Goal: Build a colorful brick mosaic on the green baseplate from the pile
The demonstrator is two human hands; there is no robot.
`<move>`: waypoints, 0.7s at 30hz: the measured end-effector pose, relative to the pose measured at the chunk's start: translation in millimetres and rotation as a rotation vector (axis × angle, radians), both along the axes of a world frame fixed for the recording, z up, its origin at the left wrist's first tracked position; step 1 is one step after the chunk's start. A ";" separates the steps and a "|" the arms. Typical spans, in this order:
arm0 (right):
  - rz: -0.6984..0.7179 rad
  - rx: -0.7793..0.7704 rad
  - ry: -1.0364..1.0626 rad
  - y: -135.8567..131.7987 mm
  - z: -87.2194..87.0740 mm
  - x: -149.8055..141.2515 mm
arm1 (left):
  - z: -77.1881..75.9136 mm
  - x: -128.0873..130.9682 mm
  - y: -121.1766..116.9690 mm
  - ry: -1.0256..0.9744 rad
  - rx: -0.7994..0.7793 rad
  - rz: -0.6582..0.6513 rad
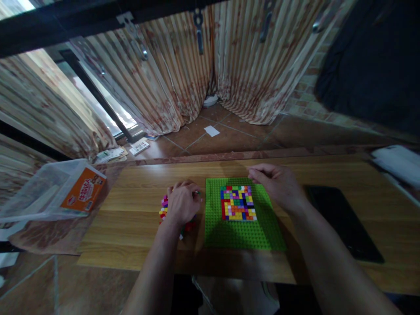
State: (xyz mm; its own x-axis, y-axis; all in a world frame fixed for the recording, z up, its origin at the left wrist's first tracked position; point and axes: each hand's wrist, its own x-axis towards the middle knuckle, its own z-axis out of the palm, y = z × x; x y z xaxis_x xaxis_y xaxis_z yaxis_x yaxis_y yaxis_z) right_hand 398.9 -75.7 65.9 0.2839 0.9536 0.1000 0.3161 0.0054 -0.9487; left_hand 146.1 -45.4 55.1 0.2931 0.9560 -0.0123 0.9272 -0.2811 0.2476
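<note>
A green studded baseplate [213, 236] lies on the wooden table. Near its middle sits a square patch of small multicoloured building bricks [236, 203], set close together. My left hand [183, 203] rests over a loose pile of coloured bricks [163, 213] left of the plate and covers much of it. Its fingers are curled, with a small greenish brick [197, 192] showing at the fingertips. Above the plate's upper right corner is my right hand [278, 183], thumb and fingers pinched together. Whatever is in that pinch, if anything, is too small to make out.
A dark flat tablet-like object [344, 223] lies right of my right forearm. At the far left stands a clear plastic bin [42, 188] with an orange label. A pale object [398, 164] is at the right edge. Curtains [183, 78] hang beyond the table [131, 218].
</note>
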 end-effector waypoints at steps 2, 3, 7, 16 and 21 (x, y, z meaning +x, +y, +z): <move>0.001 -0.007 0.010 0.0 0.1 -0.1 | 1.1 2.2 -0.5 0.007 0.009 0.004; 0.000 -0.008 0.011 -0.1 0.1 -0.1 | 1.3 2.9 -0.7 0.009 0.010 0.003; 0.005 -0.006 0.010 -0.7 0.5 0.4 | 1.8 4.1 -0.9 0.023 0.011 -0.007; -0.001 0.012 0.011 -1.5 0.9 2.9 | 5.9 8.9 0.3 -0.097 0.054 -0.040; 0.010 0.022 -0.010 -1.6 -1.3 5.8 | 5.1 7.9 1.6 -0.077 0.004 -0.040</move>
State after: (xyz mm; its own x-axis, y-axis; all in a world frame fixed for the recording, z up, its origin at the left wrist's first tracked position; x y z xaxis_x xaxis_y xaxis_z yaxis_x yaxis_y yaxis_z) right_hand 404.6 -77.3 64.5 0.2731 0.9540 0.1235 0.3255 0.0291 -0.9451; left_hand 154.0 -43.8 60.2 0.3309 0.9435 0.0158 0.8935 -0.3187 0.3164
